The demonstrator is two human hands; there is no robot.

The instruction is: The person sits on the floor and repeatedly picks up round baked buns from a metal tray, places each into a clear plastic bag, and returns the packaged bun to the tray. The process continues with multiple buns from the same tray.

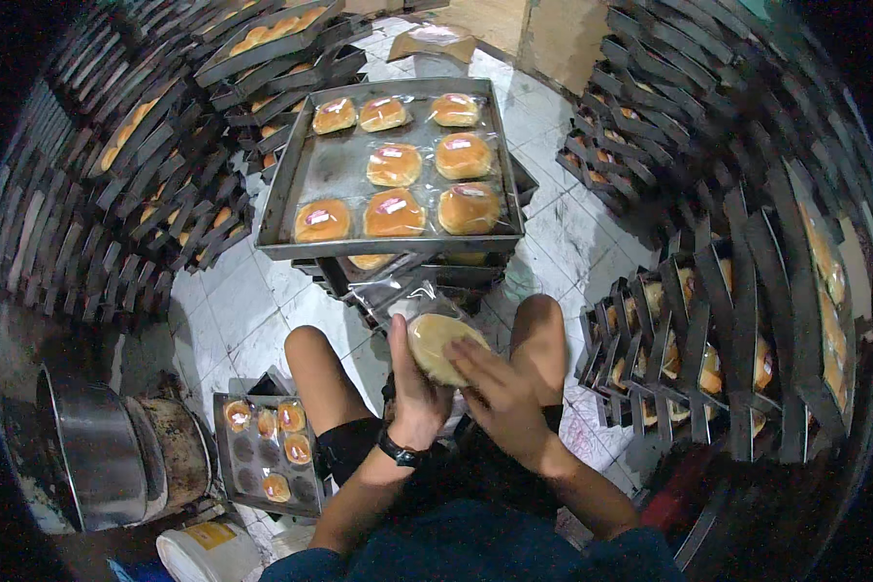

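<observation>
Between my two hands is a pale bread bun [436,342] in a clear plastic bag [418,295], its open-looking end pointing away from me. My left hand [416,389] supports the bun from the left, thumb up along its side; a dark watch is on that wrist. The fingers of my right hand [498,393] press on the bun's right side. Just beyond, a large metal baking tray [327,164] rests on a stack of trays. It carries several golden bagged buns [395,211] with pink-and-white labels; bare metal shows at its left middle.
Tall stacks of bread trays line the left [153,182] and right [713,327]. By my left knee, a smaller moulded tray [244,480] holds several buns. Large metal pots [98,444] and a white bucket [207,553] stand at lower left. Cardboard [433,47] lies on the tiled floor [553,211].
</observation>
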